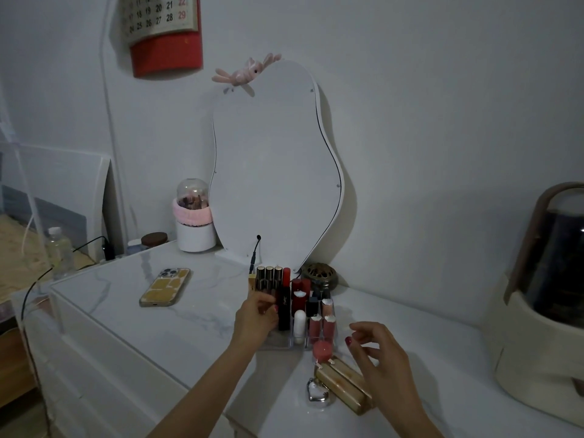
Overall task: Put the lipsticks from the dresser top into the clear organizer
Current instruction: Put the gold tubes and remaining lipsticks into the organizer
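Note:
A clear organizer (286, 343) stands on the white marble dresser top (189, 311), in front of the mirror. Several lipsticks stand upright in it: gold-capped tubes (269, 278), a black tube (283, 311), red ones and a white one (299, 325). My left hand (257, 320) is at the organizer's left side, its fingers curled against the black tube. In front of the organizer lie two long gold lipsticks (343, 385) and a pink-capped tube (323, 350). My right hand (376, 358) hovers over the gold ones with fingers spread and bent, holding nothing.
A silver heart-shaped item (319, 395) lies beside the gold lipsticks. A phone (166, 286) lies face down at the left. A wavy mirror (275, 172) leans on the wall, a brass dish (319, 275) beside it. A cream domed case (543, 305) fills the right.

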